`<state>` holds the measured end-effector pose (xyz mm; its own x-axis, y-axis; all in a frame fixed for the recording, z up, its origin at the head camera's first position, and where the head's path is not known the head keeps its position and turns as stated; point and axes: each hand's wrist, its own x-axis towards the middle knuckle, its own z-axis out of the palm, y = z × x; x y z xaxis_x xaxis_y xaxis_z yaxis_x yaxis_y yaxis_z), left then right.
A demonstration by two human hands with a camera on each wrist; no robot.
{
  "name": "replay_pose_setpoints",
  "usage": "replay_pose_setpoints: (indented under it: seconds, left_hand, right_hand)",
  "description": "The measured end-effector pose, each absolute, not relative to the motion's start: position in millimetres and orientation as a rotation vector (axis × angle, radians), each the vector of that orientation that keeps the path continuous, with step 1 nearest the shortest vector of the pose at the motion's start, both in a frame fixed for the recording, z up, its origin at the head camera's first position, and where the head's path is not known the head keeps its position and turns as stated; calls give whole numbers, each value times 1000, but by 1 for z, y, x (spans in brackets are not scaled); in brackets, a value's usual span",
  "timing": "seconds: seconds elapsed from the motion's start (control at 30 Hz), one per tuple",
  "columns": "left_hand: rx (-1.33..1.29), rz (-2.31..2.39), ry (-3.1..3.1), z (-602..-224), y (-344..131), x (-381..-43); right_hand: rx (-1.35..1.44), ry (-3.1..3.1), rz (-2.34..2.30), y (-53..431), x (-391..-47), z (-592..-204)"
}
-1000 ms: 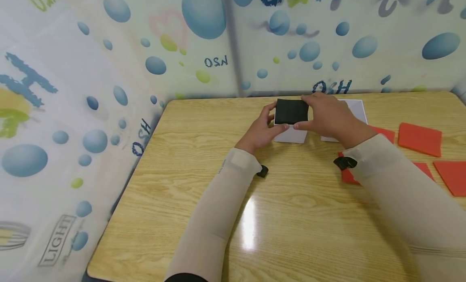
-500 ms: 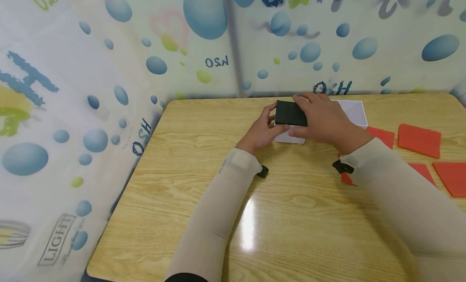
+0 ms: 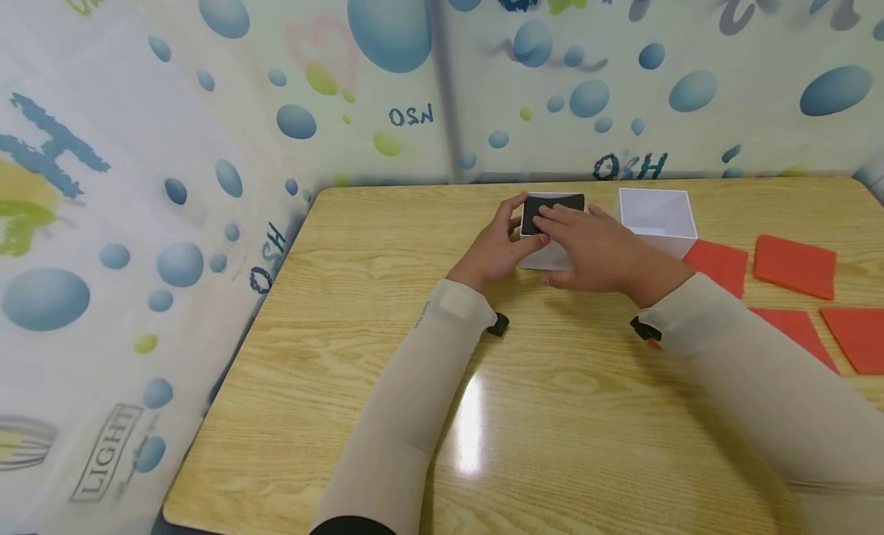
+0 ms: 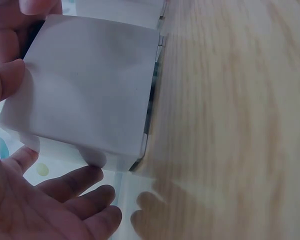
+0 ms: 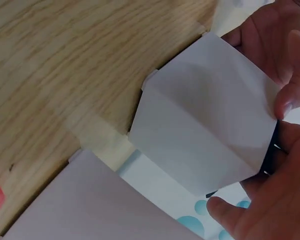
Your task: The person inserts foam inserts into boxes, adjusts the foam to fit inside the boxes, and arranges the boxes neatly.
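A small white box (image 3: 555,257) stands near the table's back edge, a black sheet (image 3: 534,209) lying in its top opening. My left hand (image 3: 489,249) holds this box at its left side, the thumb against the front wall and the fingertips on the side. From the right, my right hand (image 3: 599,251) reaches over the box and presses the black sheet down with outstretched fingers. In the left wrist view the plain front wall of the box (image 4: 90,85) faces the camera. The right fingers hide part of the sheet.
To the right stands a second white box (image 3: 663,244) with an open top. Several red flat pieces (image 3: 794,266) lie at the right of the wooden table (image 3: 331,366). Behind the table hangs a patterned curtain (image 3: 387,151).
My right hand has moved from the sheet's right edge onto its top, fingers now spread over it. The sheet sits lower in the box. My left hand stays in place.
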<state>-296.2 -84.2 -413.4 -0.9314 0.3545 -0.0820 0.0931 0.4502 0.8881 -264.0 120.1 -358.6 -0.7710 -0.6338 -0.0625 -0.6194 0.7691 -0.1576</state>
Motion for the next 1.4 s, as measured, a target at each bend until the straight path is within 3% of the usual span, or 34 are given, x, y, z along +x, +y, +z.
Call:
replay_pose_setpoints:
  seconds: [1.07,1.4]
  left_hand:
    - [400,1502,2438,-413,-83,-295]
    - [384,1474,2459,-413,-82,-295]
  right_hand:
    - [-895,2819,-252,117,-271,-370]
    - [-1001,2854,-445,133,-263,-371]
